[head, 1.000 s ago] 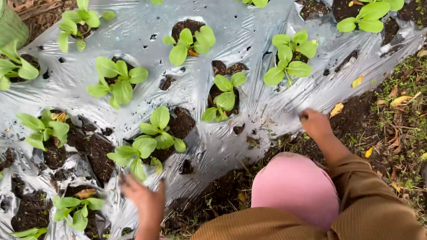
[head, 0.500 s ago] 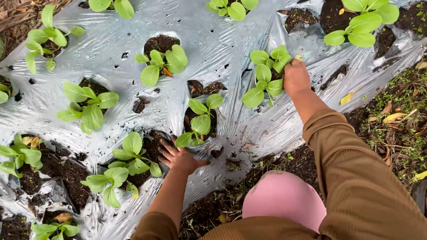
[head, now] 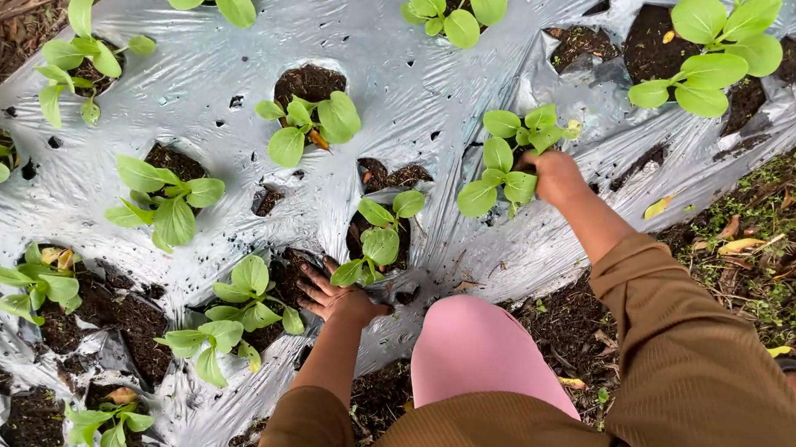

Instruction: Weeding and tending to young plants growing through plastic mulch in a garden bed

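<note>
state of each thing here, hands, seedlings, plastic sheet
left hand: open, fingers spread flat on the soil beside a seedling
right hand: grip closed at the base of the leafy green seedling
leafy green seedling: upright, rooted in its hole
silver plastic mulch sheet: wrinkled, torn at several holes, specked with soil
yellowed leaf: lying loose on the sheet's edge

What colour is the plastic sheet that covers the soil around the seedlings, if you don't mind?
Silvery grey and shiny, seen in the head view: the plastic sheet.

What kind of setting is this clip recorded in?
Most likely an outdoor vegetable bed: silver plastic mulch sheet with holes of dark soil, rows of leafy green seedlings, and leaf-littered ground beside it.
</note>
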